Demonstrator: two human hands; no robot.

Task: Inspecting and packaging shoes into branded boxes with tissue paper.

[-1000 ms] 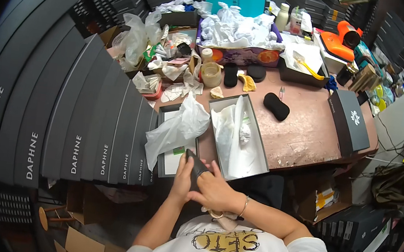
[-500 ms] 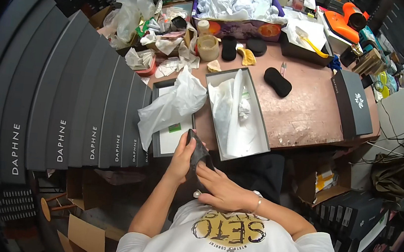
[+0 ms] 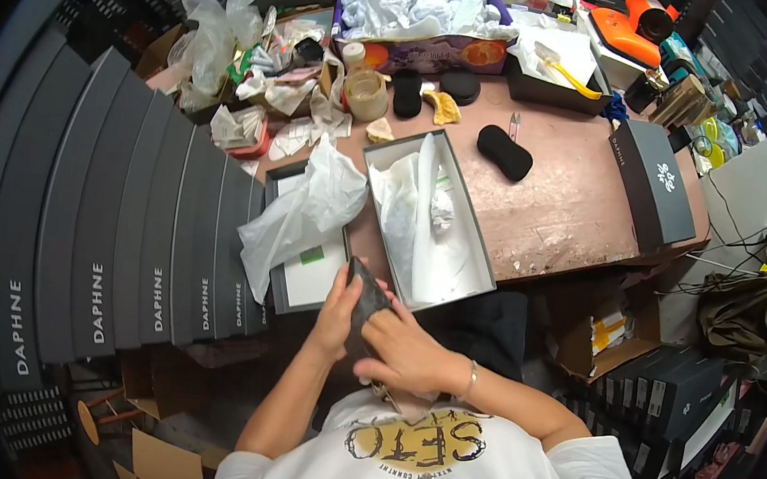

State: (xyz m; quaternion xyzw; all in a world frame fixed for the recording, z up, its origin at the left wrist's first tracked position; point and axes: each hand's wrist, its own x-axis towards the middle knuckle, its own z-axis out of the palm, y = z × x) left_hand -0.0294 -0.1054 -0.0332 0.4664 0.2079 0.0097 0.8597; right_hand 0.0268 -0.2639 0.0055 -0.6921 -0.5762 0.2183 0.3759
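Note:
In front of my chest I hold a dark, pointed shoe (image 3: 365, 299). My left hand (image 3: 332, 319) is closed around its toe end. My right hand (image 3: 404, 348) presses on its upper side with bent fingers, and a beige part with a small shiny ornament shows beneath that wrist. Just beyond my hands, an open grey shoe box (image 3: 489, 278) holds something wrapped in white tissue paper (image 3: 397, 205). Left of it lies a shallow grey box part (image 3: 300, 304) with a white inside and crumpled white tissue (image 3: 317, 199) over it.
Tall stacks of dark shoe boxes (image 3: 72, 232) stand close on the left. On the pink table (image 3: 567, 204) lie a black sponge (image 3: 505, 153), a jar (image 3: 366, 96) and a yellow cloth (image 3: 441, 107). A closed box (image 3: 654, 185) stands at the right edge.
My right hand has shifted up along the shoe, its fingers now more bent. The shoe has turned, and a beige part now shows under the right wrist. The whole view has shifted slightly.

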